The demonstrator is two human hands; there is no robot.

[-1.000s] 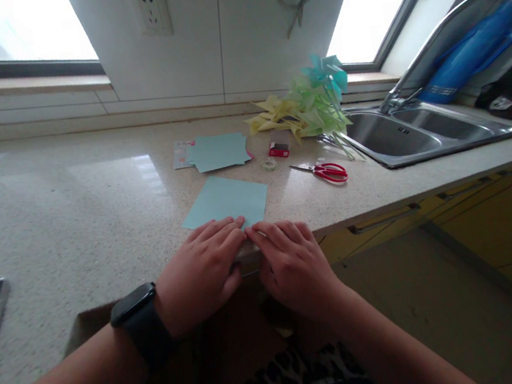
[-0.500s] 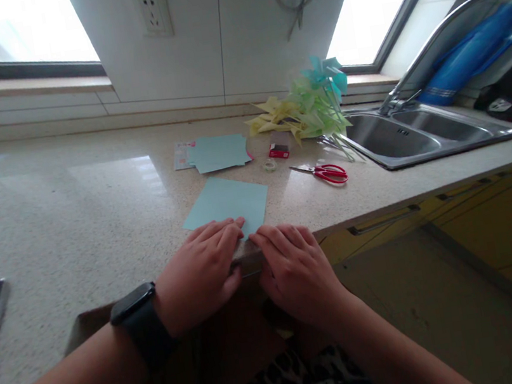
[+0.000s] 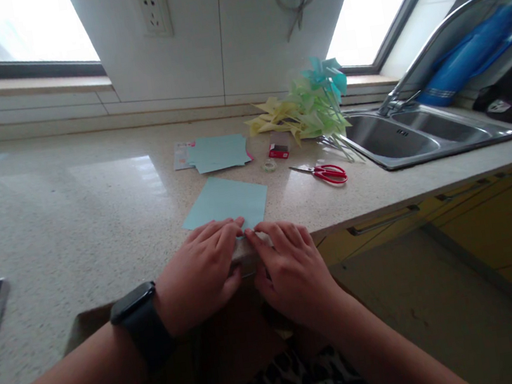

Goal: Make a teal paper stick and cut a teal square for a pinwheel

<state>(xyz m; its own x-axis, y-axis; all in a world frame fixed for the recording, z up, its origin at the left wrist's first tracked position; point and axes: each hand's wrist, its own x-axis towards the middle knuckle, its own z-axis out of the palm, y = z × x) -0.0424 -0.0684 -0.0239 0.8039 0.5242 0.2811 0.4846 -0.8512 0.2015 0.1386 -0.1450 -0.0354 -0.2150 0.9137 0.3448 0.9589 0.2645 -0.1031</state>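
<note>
A square sheet of pale blue paper (image 3: 232, 198) lies at the centre of the frame, its near corner reaching the front edge of the speckled cream stone counter (image 3: 98, 228). The bare left hand (image 3: 205, 254), a black watch (image 3: 133, 303) at its wrist, lays its fingers close together over the sheet's near side, the thumb hanging below the counter edge. The bare right hand (image 3: 290, 264) is bent narrow, fingertips at that same corner; whether either hand pinches paper or merely presses, I cannot tell (the knuckles hide the contact).

The likeliest trouble, to my eye, is a crooked crease: if the left fingers bear down too lightly, the loose sheet could swivel on the smooth stone. Working right at the edge, the corner might also bend over the lip or crumple under uneven pressure.

Right of centre, the red-handled metal scissors (image 3: 330, 173) lie clear of both hands; a careless sweep of the right arm could knock them. The stack of pale blue paper sheets (image 3: 221, 152), just beyond the single sheet, could be nudged askew by a long reach.
</note>
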